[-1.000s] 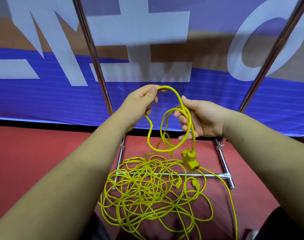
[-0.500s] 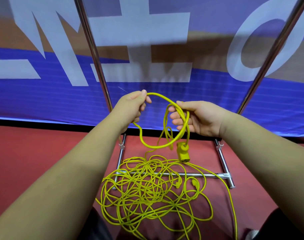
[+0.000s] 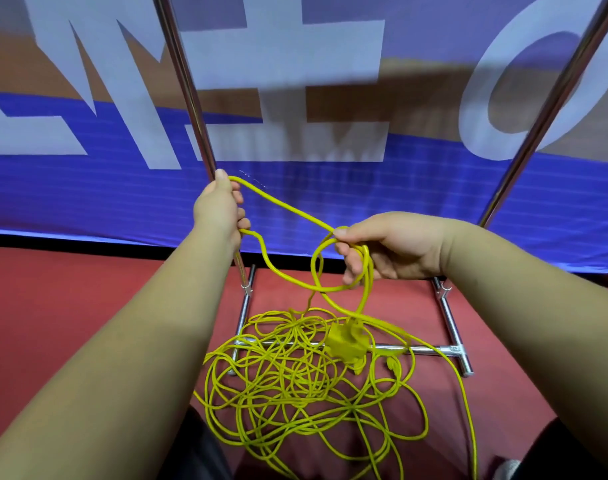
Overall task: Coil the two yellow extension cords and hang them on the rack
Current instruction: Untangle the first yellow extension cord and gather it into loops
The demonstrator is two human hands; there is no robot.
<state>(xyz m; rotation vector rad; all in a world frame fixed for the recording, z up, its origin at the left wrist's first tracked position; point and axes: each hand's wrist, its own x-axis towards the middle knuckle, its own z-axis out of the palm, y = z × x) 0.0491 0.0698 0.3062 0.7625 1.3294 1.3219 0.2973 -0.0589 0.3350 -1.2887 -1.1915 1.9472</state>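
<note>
- Head view: a metal rack stands on the red floor, with a blue lettered banner close behind it on the far side.
- The left hand is closed around a strand of yellow cord, in front of the left upright.
- The right hand, lower and to the right, pinches a few small loops of that cord between thumb and curled fingers. The hands are apart, with the strand running between them.
- A slack bend sags under that span, and a blurred yellow socket block hangs below the right hand.
- The rest lies in a loose tangle across the base crossbar (the two cords cannot be told apart there).
- One strand leaves the tangle's right edge toward the near frame edge.
- The span between the left and right upright is open above the hands, and bare floor flanks the tangle.
</note>
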